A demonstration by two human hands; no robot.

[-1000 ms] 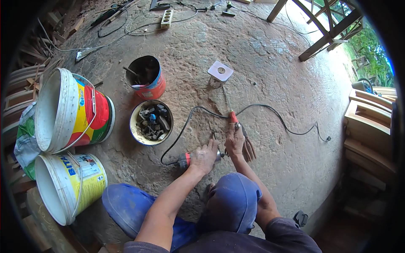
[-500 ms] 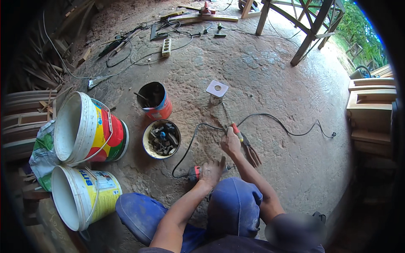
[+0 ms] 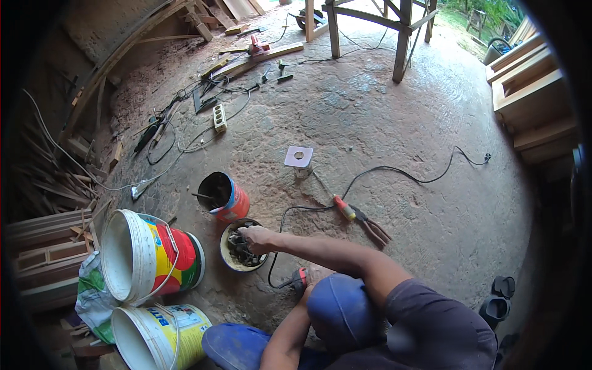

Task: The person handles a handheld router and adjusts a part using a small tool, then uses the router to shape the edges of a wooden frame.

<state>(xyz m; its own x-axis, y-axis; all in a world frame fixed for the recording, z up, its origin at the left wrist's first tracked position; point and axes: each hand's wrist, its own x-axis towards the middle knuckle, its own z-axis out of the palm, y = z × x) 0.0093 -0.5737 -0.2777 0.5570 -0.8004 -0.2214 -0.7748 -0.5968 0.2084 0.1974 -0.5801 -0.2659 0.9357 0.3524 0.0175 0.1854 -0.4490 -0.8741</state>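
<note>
My right hand (image 3: 254, 239) reaches across into a round tin (image 3: 262, 261) of dark metal bits and scraps, its fingers curled down among them. What those fingers hold, if anything, is hidden. Beside my raised knee, my left hand (image 3: 317, 274) is wrapped round a red-and-black corded power tool (image 3: 300, 279); the knee covers part of both. A screwdriver with a red-and-yellow handle (image 3: 344, 208) lies on the floor, next to pliers (image 3: 374, 229). The tool's black cord (image 3: 385, 168) passes by them and ends in a plug at the right.
A red-blue can (image 3: 234, 206) stands behind the tin. Two large buckets (image 3: 196, 262) lean at the left. Ahead is a small can with a pale square plate (image 3: 299, 156). Farther off are a socket strip (image 3: 219, 118), cables and a wooden stand (image 3: 402, 52). Sandals (image 3: 495, 308) lie at right.
My right hand has left the screwdriver and moved left into the tin of scraps. My left hand stays at the power tool. The view has turned, shifting the scene.
</note>
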